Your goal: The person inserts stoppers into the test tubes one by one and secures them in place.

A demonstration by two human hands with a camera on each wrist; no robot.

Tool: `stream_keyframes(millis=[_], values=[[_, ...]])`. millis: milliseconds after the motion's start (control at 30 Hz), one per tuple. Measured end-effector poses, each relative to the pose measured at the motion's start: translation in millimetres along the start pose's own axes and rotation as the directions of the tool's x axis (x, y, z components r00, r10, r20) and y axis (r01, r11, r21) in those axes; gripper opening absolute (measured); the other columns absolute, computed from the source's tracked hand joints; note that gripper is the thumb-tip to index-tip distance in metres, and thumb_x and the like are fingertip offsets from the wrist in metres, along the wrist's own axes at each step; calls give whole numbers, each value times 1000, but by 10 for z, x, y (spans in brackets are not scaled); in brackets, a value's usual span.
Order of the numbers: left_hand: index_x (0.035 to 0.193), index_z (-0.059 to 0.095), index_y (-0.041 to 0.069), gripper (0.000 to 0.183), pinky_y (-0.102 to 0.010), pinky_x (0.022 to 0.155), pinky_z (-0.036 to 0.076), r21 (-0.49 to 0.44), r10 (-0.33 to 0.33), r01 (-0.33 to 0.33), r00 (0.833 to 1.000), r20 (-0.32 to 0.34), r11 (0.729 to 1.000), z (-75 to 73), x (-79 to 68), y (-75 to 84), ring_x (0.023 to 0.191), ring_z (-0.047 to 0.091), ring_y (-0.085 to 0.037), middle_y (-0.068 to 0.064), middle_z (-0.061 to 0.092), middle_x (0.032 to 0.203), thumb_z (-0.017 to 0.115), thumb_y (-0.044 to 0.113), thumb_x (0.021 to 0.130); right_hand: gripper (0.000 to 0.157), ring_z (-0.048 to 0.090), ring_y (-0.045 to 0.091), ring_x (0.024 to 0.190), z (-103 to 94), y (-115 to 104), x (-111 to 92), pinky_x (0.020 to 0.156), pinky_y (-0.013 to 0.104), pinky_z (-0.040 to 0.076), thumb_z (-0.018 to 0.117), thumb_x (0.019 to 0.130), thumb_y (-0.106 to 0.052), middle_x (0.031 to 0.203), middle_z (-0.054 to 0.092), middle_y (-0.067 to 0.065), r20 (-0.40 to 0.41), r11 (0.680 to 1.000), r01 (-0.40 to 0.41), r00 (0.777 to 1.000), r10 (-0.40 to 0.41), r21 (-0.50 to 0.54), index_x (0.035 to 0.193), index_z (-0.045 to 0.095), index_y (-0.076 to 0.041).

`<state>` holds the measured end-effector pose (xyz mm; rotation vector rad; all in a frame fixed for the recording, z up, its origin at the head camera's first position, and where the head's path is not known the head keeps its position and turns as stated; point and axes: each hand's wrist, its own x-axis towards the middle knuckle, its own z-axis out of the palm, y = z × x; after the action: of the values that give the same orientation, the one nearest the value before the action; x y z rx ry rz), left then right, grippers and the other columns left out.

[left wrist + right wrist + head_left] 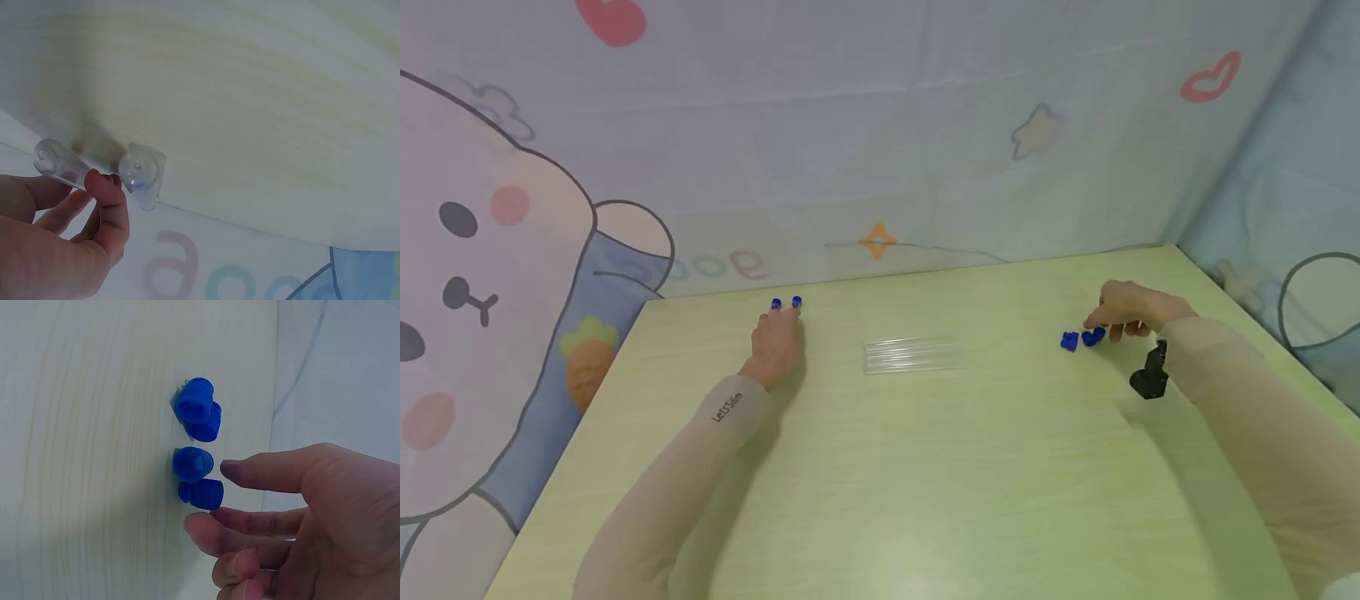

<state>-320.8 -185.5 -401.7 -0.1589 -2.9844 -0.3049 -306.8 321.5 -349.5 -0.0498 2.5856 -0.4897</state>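
Note:
In the left wrist view, my left hand (pixel 773 343) pinches a clear round-ended tube (pixel 61 164) between its thumb and fingers. A second clear tube (pixel 139 170) is just beside the fingertips, apart from them. Two blue caps (pixel 777 303) show beyond this hand in the head view, near the table's back edge. My right hand (pixel 1126 308) hovers by several small blue caps (pixel 195 403) grouped in two pairs. Its thumb and fingers lie on either side of the nearer pair (pixel 206 494), with a visible gap, holding nothing.
Several clear tubes (pixel 913 355) lie side by side mid-table, between the hands. A black device (pixel 1150 377) sits under the right wrist. A printed cloth backdrop (pixel 880 150) rises behind the pale wood-grain table (pixel 895 483), and more cloth hangs at right.

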Motion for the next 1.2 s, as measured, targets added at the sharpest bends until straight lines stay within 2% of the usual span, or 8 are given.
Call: stream_keyframes(millis=[167,467,667,933,1200], values=[[121,59,-4,32,-53,76,55,5,5,-5,1000,1,1000,4,-8,-8,98,62,-45,-33,62,114,43,-7,93,26,40,11,50,7,-18,15,48,22,36,56,91,-26,62,59,0,26,1000,-19,999,19,7,81,59,-2],[131,52,-2,40,-54,79,54,15,-7,6,999,33,1000,16,-14,10,105,58,-47,-34,56,126,40,-6,93,23,42,11,51,23,-19,27,47,23,40,54,88,-18,63,61,1,11,1000,-7,1000,7,1,93,54,4],[131,52,-3,39,-54,80,54,24,-3,2,999,33,1000,25,-13,10,105,58,-46,-35,55,125,40,-6,93,17,40,10,49,20,-40,12,47,22,39,53,89,-14,61,61,1,17,1000,3,1000,-3,5,80,59,0],[138,46,-3,46,-56,81,53,20,-8,8,1000,17,1000,-5,-23,37,112,53,-49,-36,44,134,38,-4,93,24,40,8,48,24,-40,29,47,22,40,51,88,-10,55,56,-2,31,1000,18,999,-18,-3,64,53,-10],[115,56,-6,30,-53,77,54,35,19,-19,1000,-3,999,-38,-17,107,109,52,-46,-31,51,118,43,-4,88,26,42,9,49,26,-67,9,48,23,41,49,88,-6,53,51,-2,46,999,40,998,-40,-11,62,50,-10]])
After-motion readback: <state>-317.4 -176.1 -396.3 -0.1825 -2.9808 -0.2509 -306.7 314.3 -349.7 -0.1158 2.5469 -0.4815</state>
